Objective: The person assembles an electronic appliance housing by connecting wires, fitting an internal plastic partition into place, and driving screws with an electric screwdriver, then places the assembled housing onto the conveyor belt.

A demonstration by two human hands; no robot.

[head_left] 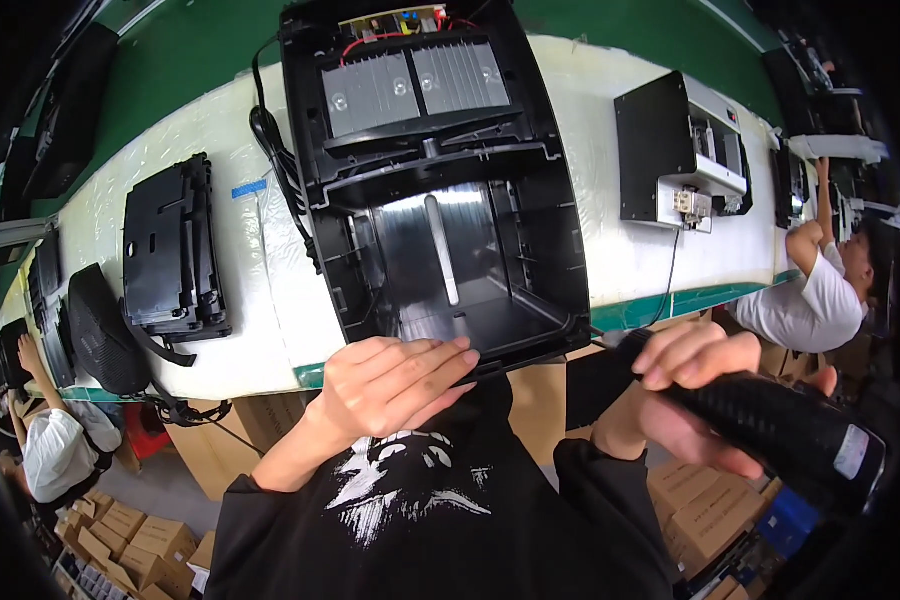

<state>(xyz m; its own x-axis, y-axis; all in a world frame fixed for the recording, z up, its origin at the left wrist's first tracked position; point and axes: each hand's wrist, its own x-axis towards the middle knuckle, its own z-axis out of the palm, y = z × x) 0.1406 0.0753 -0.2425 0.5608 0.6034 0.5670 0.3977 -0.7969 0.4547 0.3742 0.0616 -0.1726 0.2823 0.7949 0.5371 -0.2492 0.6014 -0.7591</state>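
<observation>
A large black plastic housing [576, 250] lies open in front of me. Two silver finned heat sinks [375, 95] sit in its far part, and a shiny panel with a long slot [395, 250] lines its near compartment. My left hand [395, 388] rests on the housing's near rim, fingers stretched flat and thumb hidden. At the right, my right hand [695, 385] is wrapped round a black electric screwdriver [780, 430]. The tool's narrow end points at the housing's near right corner; whether its tip touches a screw is too small to tell.
Black plastic panels [170, 250] are stacked at left, beside a black mesh-covered part [105, 335]. A coiled black cable [270, 140] runs along the housing. A black-and-white device [685, 155] stands at right. People work at both sides; cardboard boxes [710, 515] lie below the table.
</observation>
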